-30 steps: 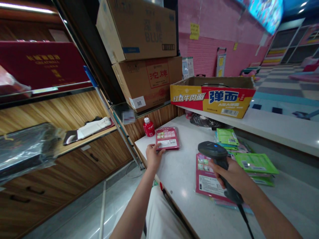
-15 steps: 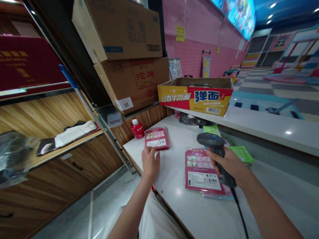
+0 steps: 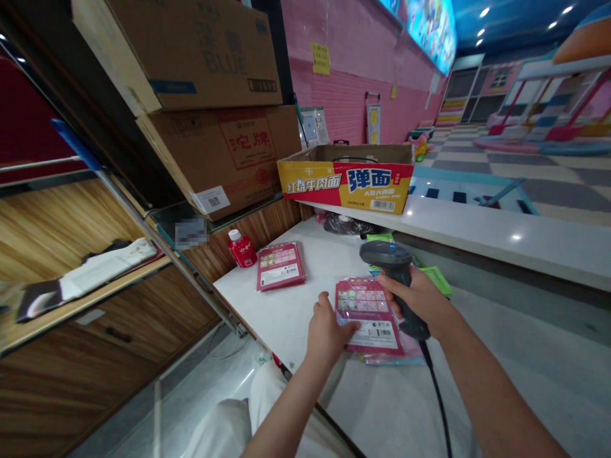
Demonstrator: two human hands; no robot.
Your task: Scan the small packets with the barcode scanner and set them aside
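My right hand [image 3: 424, 302] is wrapped round the handle of a dark barcode scanner [image 3: 398, 273], its head pointing left and a black cable running down. Beneath the scanner lies a pink-red flat packet [image 3: 365, 305] in clear plastic, its label with a barcode facing up, on top of other packets. At that packet's left edge is my left hand [image 3: 327, 327], fingers apart, with the thumb reaching over the label. A neat stack of similar pink-red packets [image 3: 281, 266] rests farther left on the white desk [image 3: 243, 292]. Beside it stands a red bottle [image 3: 242, 249] with a white cap.
Green packets [image 3: 436, 280] lie behind the scanner. On the raised white ledge [image 3: 477, 226] sits an open red and yellow noodle carton [image 3: 348, 184]. Two stacked cardboard boxes [image 3: 229, 152] rise at the left. A wooden cabinet [image 3: 95, 375] stands below a shelf.
My left hand has moved right, from the left stack to the packet under the scanner. The view has turned slightly to the right. The scanner stays in my right hand.
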